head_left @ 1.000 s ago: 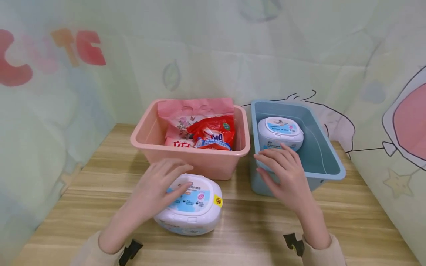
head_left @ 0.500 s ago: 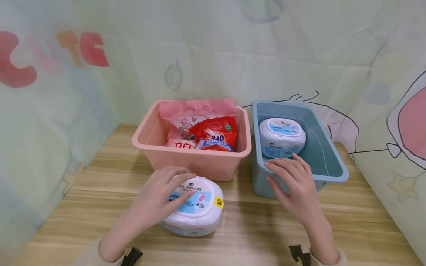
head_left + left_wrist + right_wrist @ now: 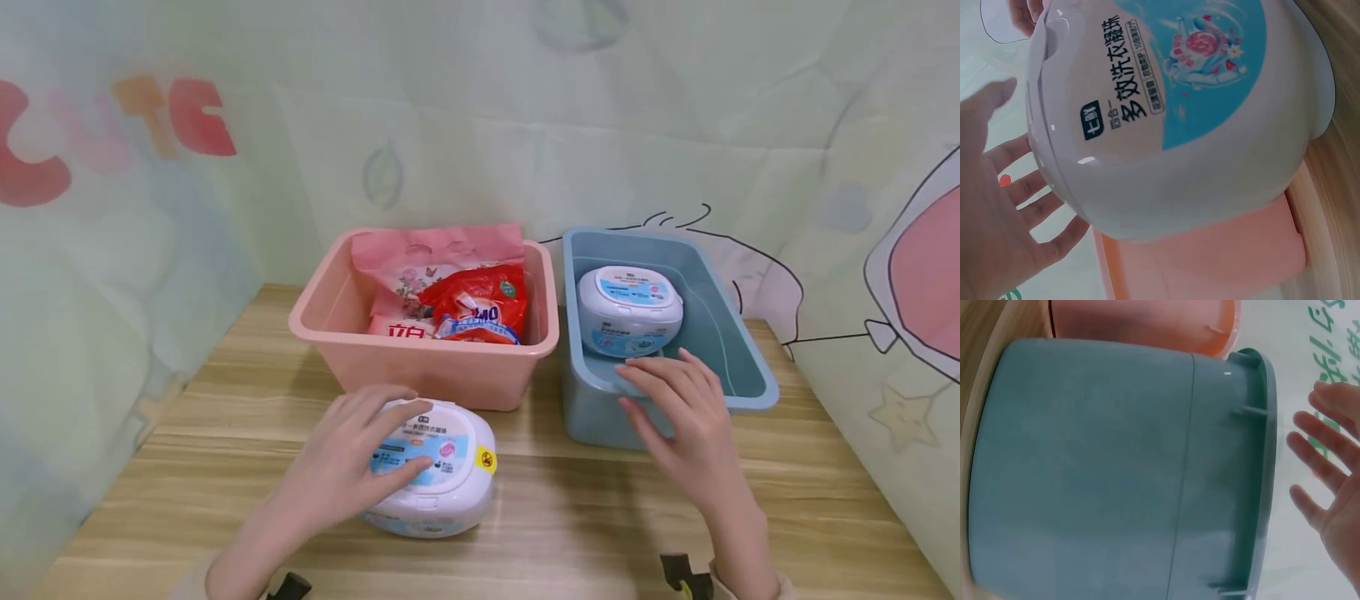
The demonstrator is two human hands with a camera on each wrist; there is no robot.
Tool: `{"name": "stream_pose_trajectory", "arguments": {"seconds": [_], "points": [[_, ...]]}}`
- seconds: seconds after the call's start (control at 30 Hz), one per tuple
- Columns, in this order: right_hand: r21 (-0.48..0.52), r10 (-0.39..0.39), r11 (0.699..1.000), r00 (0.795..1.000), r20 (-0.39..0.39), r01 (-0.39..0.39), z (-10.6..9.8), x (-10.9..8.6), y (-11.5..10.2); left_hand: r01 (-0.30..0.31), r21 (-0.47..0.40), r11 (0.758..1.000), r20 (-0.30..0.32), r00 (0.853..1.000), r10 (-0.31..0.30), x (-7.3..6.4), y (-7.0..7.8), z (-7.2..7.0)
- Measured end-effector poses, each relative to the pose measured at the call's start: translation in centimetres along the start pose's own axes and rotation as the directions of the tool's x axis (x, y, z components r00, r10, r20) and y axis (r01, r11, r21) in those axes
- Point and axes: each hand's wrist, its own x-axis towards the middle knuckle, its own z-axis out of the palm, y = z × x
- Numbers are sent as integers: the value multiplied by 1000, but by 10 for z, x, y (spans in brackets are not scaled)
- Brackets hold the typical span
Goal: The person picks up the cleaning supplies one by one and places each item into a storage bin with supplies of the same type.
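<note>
A white laundry pod tub (image 3: 463, 493) with a blue label and a yellow sticker stands on the table in front of the pink bin. Over the left part of its lid is my left hand (image 3: 341, 467), fingers loosely spread; the left wrist view shows the fingertips right at the lid's edge. My right hand (image 3: 690, 425) hovers at the front rim of the blue bin (image 3: 738, 333), fingers relaxed and holding nothing. Inside that bin, toward its back left, sits a second laundry pod tub (image 3: 630, 321) of the same kind.
The pink bin (image 3: 427, 367) holds a pink detergent bag (image 3: 442, 246) and a red detergent bag (image 3: 487, 304). Both bins stand side by side on the wood-grain table (image 3: 225, 400), near a printed cloth backdrop (image 3: 465, 125).
My right hand has drawn back and to the right, away from the tub in the blue bin. My left hand stays over the front tub, slightly lower in view.
</note>
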Motion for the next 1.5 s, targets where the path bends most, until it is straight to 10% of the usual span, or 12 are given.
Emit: {"name": "stream_pose_trajectory", "arguments": {"seconds": [0.53, 1.5], "points": [[-36, 107, 994, 988, 114, -103, -15, -9, 14, -159, 14, 987, -7, 987, 159, -4, -4, 6], [-111, 199, 977, 962, 186, -181, -26, -16, 25, -51, -8, 999, 212, 976, 52, -6, -14, 6]]}}
